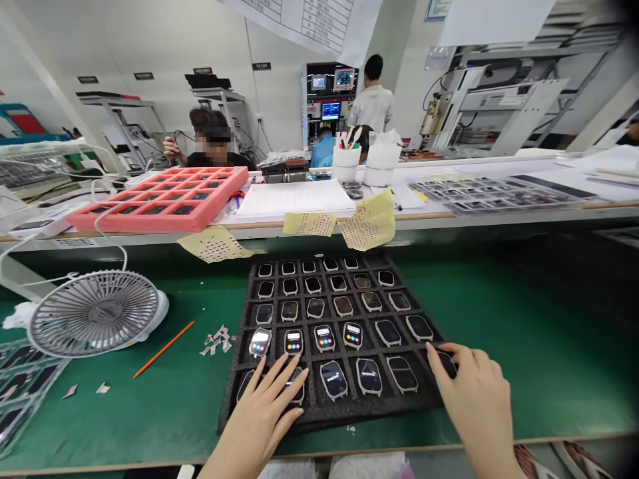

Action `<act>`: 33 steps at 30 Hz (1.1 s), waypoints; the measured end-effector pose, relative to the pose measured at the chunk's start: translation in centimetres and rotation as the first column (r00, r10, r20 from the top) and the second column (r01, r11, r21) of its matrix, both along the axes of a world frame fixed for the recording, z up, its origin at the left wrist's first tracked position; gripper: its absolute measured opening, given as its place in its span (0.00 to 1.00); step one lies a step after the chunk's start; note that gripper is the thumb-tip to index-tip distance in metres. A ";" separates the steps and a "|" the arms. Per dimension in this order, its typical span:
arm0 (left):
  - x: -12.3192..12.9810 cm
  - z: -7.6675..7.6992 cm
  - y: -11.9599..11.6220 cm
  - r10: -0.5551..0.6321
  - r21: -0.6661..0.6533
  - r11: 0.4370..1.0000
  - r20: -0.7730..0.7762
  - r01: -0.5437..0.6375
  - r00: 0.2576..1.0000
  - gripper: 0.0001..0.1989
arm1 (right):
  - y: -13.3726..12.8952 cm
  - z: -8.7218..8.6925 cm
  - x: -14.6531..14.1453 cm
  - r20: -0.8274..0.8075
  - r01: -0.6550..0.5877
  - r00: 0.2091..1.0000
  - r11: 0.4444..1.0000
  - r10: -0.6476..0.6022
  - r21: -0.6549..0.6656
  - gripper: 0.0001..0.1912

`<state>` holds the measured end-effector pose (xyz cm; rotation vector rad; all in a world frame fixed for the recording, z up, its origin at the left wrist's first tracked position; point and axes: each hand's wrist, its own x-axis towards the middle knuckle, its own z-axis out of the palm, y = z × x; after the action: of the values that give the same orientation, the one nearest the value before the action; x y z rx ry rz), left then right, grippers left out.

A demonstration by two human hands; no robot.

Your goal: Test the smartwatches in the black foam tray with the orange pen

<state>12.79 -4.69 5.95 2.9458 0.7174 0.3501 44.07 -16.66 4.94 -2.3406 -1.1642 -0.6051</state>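
A black foam tray (319, 416) divided into compartments holds rows of smartwatch bodies without straps. My left hand (262, 409) lies with fingers spread over the near-left compartments, partly covering two watches. At the near-right corner, my right hand (474, 386) has thumb and fingers around the sides of a dark-screened smartwatch (448, 364), which is partly hidden. Several watches in the second row from me, such as one lit smartwatch (324, 337), show coloured icons. In the nearest row, a smartwatch (369, 376) shows white lettering. Screens farther back are mostly dark.
On the green mat stand a grey fan (100, 313), an orange stick (164, 349) and small paper scraps (218, 339). The shelf above bears a pink tray (150, 223), white papers (294, 197) and a clear tray (474, 206). Yellow sticker sheets (369, 219) hang from its edge. Other people are beyond.
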 end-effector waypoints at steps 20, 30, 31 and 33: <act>-5.4 0.0 1.5 0.406 -0.056 0.896 0.503 -0.440 0.763 0.14 | -0.2 -2.3 -1.8 -0.166 -0.358 0.927 0.924 0.335 -0.135 0.29; -10.9 -3.1 6.8 0.679 -0.230 0.729 0.358 -0.644 0.641 0.14 | 0.8 -4.0 -1.8 -0.373 -0.212 0.912 0.974 0.169 -0.078 0.23; -10.6 -3.4 7.1 0.668 -0.223 0.743 0.317 -0.631 0.673 0.13 | 0.9 -3.9 -1.9 -0.418 -0.216 0.892 0.975 0.172 -0.058 0.24; -9.8 -3.7 7.6 0.646 -0.210 0.763 0.233 -0.611 0.727 0.11 | 1.0 -3.6 -2.2 -0.484 -0.256 0.849 0.966 0.214 -0.022 0.26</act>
<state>2.95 2.95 2.25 2.3573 1.6154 0.7403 41.85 -15.70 1.35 -2.1845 -1.2217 0.1166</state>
